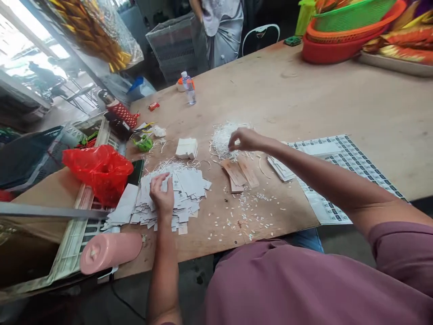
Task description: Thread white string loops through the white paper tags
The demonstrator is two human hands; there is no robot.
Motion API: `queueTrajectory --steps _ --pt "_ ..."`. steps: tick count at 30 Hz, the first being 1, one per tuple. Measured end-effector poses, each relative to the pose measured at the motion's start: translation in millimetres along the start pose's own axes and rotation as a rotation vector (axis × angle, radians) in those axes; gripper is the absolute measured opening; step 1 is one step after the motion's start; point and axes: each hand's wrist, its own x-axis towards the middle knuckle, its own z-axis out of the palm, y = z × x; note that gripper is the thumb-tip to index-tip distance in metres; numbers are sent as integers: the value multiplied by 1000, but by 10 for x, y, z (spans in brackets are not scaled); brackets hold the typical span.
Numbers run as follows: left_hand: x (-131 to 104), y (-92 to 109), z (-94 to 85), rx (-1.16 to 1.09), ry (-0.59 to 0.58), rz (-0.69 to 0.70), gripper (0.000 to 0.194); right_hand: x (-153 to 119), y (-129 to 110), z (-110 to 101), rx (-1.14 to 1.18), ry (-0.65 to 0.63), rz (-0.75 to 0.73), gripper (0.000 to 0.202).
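Observation:
My left hand (162, 193) rests over a spread pile of white paper tags (189, 185), its thumb apart from its loosely curled fingers, with nothing visible between them. Thin white strings (154, 169) lie along the far side of that pile. My right hand (244, 138) is at a heap of white strings (223, 135), fingertips pinched downward; whatever is between them is too small to make out. Just nearer than this heap are brown cards (235, 174), partly overlapping. A stack of small white cards (186, 148) sits between the two piles.
Small white bits (243, 216) are scattered near the front edge. Around the left side are a pink bottle (115, 250) and a red plastic bag (98, 169). A water bottle (189, 90) stands farther back. Printed sheets (358, 167) lie right; colored baskets (328, 49) stand behind.

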Motion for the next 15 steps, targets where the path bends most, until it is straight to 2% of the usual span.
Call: queueTrajectory --steps 2,4,5,9,13,15 --pt "-138 241 169 -115 -79 5 19 -138 62 135 -76 -108 -108 25" --pt "-253 480 337 -205 -162 11 18 -182 16 281 -160 -163 -173 48" --pt "-300 587 408 -240 -201 15 18 -181 -26 338 -204 -195 -176 53" --pt "-436 886 565 -314 -328 30 18 -176 -169 405 -318 -279 -130 49" --pt "-487 985 619 -326 -388 20 17 -288 -209 353 -241 -144 -106 45" --pt "-478 1023 673 -332 -393 18 18 -383 -236 338 -121 -51 -82 26"
